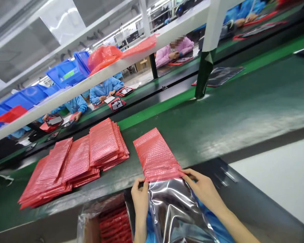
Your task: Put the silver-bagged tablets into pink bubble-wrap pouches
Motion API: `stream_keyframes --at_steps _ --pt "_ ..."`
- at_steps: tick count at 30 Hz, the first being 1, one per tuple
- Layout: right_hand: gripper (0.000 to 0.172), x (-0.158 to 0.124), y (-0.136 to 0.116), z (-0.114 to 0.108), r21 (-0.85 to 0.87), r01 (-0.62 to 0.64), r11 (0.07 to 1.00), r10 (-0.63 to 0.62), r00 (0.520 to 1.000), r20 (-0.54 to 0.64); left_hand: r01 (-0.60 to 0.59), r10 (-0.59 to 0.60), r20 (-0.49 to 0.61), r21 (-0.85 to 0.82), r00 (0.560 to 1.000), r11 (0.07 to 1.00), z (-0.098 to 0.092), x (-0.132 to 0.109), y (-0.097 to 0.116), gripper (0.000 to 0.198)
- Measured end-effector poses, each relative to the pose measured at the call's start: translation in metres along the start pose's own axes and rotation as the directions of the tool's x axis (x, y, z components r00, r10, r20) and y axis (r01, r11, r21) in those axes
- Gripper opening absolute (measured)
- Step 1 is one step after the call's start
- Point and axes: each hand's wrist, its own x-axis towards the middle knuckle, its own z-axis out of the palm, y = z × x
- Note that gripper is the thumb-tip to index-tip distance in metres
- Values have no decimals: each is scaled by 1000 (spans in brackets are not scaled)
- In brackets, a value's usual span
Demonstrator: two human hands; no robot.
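A red bubble-wrap bag [157,153] lies partly on the green bench, its near edge toward me. At that edge my left hand [140,195] pinches the left corner between thumb and fingers. The right corner is gripped by my right hand [199,184] in the same way. From the bag's near end a shiny dark sheet with a clear film [174,206] extends toward my body, between my forearms. How far it reaches into the bag is hidden. Left of the bag, piles of red bubble-wrap bags [76,158] lie flat on the bench.
Below the bench edge stands a plastic-lined box [88,224] packed with red bags. A white post [212,27] rises from the green bench [243,114]. Blue bins [66,72] line a raised shelf. Across the line, several people handle dark panels [118,104].
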Motion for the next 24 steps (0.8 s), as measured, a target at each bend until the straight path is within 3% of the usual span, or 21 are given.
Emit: stream_keyframes --at_steps 5,10,16,24 --pt "42 -10 -3 -1 -65 150 987 -155 984 -85 -54 56 -27 74 998 996 -6 1 4 54" --pt "44 -12 0 4 17 48 999 -47 996 -70 -139 146 -70 103 987 985 -6 -1 7 49" --pt "50 -9 14 11 250 -12 968 34 996 -83 -295 272 142 176 952 939 -26 13 17 35" --pt "55 -21 21 8 346 -64 936 96 993 -76 -251 218 219 136 951 958 -30 13 8 33"
